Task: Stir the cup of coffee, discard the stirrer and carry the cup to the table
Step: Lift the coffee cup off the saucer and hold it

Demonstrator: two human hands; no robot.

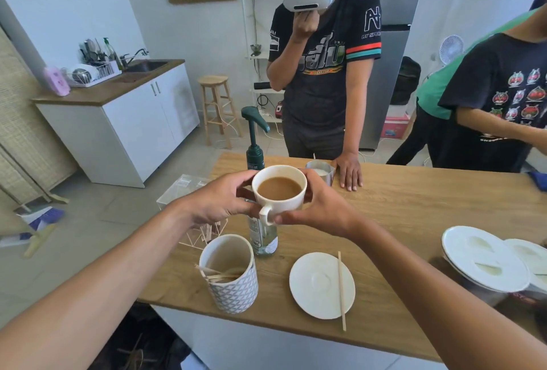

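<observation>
Two hands [225, 201] around round cup [279, 192]

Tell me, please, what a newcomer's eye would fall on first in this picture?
Probably the white cup of coffee, held up at the centre above the wooden counter by the left hand and right hand. Below it lie an empty saucer with a wooden stirrer across it.
</observation>
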